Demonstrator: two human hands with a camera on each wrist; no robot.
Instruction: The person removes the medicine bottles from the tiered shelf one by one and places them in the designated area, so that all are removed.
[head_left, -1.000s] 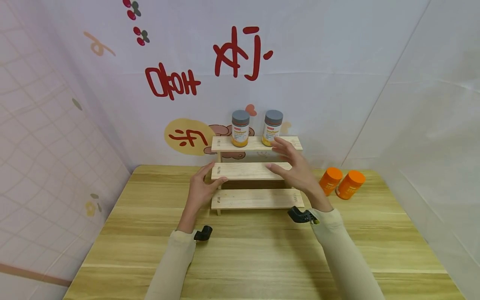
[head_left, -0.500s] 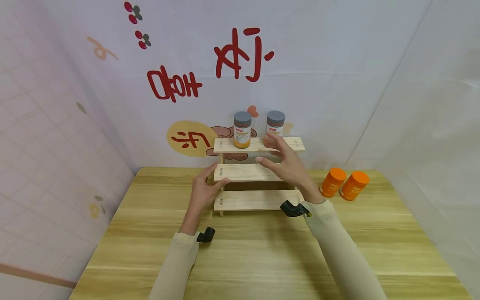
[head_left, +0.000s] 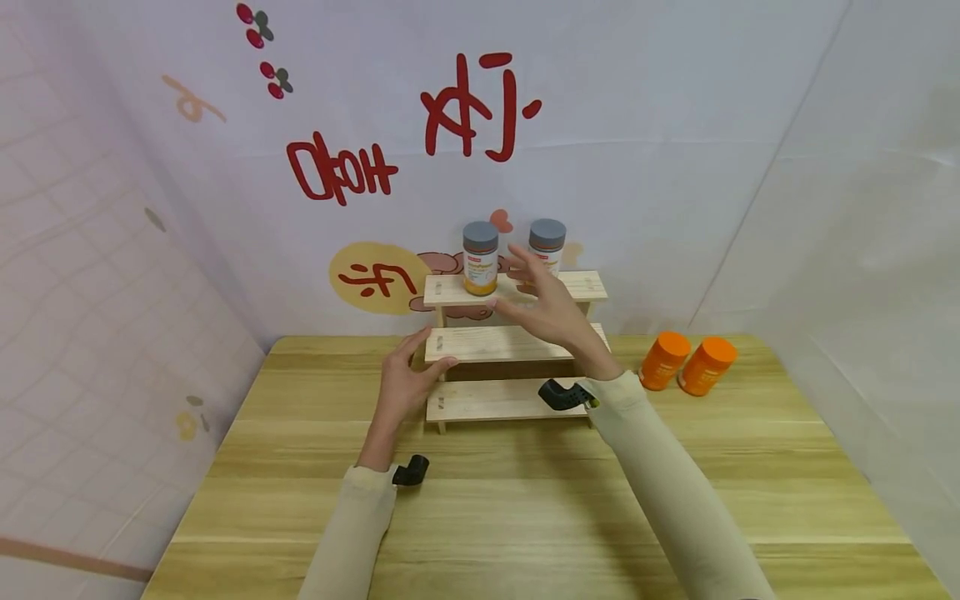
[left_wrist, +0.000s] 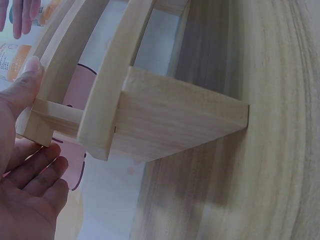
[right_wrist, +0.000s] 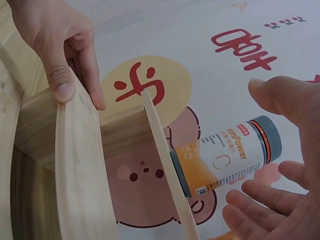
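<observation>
A three-tier wooden shelf rack (head_left: 495, 343) stands at the back of the table. My left hand (head_left: 405, 379) grips the left end of its middle board, thumb in front and fingers behind, as the left wrist view shows. On the top board stand two jars with grey lids, a left jar (head_left: 480, 262) and a right jar (head_left: 547, 236). My right hand (head_left: 546, 307) is beside the left jar, thumb and fingers spread apart. In the right wrist view the same jar (right_wrist: 225, 156) lies between thumb and fingers, with a gap to each. The right hand partly covers the right jar.
Two orange bottles, a left bottle (head_left: 665, 362) and a right bottle (head_left: 707, 367), stand on the wooden table (head_left: 465, 517) to the right of the rack. A printed white backdrop (head_left: 637, 100) rises close behind the rack.
My right hand has moved left along the front of the top board, from the right jar to beside the left one. The left hand keeps its grip on the rack.
</observation>
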